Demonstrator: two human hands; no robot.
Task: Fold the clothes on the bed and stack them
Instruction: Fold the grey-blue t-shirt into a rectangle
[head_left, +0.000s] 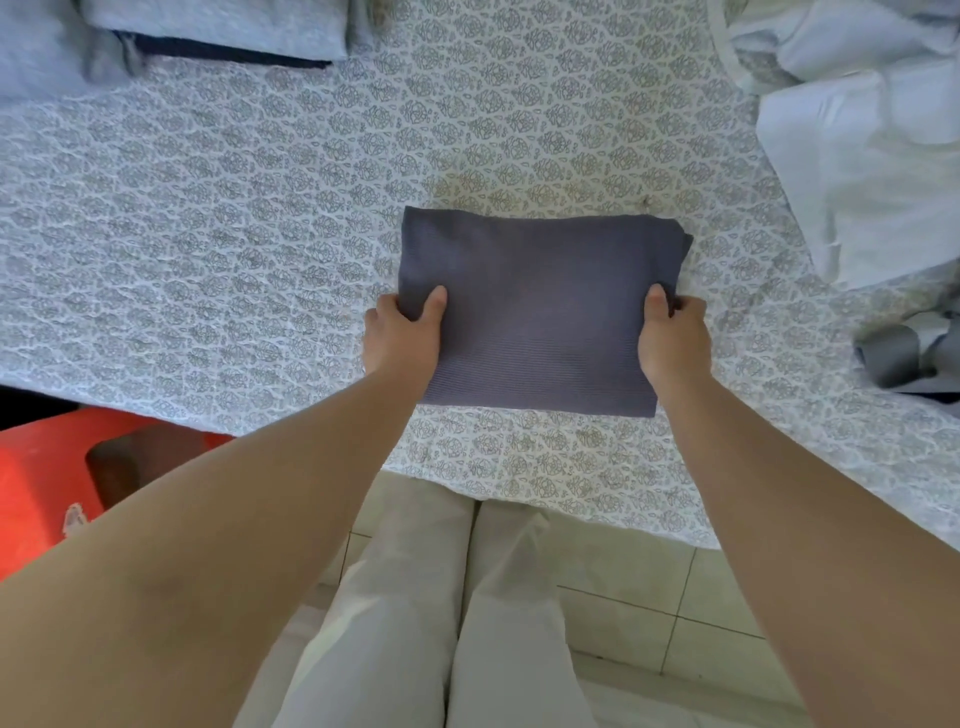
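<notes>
Head view, nearest first: pale trousers (405, 623) stand over a tiled floor (649, 597), with a red stool (41, 478) at the left. Both bare arms reach forward onto the bed (208, 234), whose cover is printed in a grey leaf pattern. The left hand (402, 338) pinches the left edge of the folded purple cloth (540, 312), thumb on top, fingers tucked beneath; the right hand (675, 338) pinches the right edge the same way. The cloth lies flat as a neat rectangle near the bed's front edge. It looks like a light, soft ribbed knit, likely to sag if lifted by one side, so holding both side edges with fingers underneath should keep the folds together. Farther off, a stack (218, 31) of folded blue pieces sits at the top left, and loose white clothes (872, 156) and something grey (904, 358) wait on the right.
</notes>
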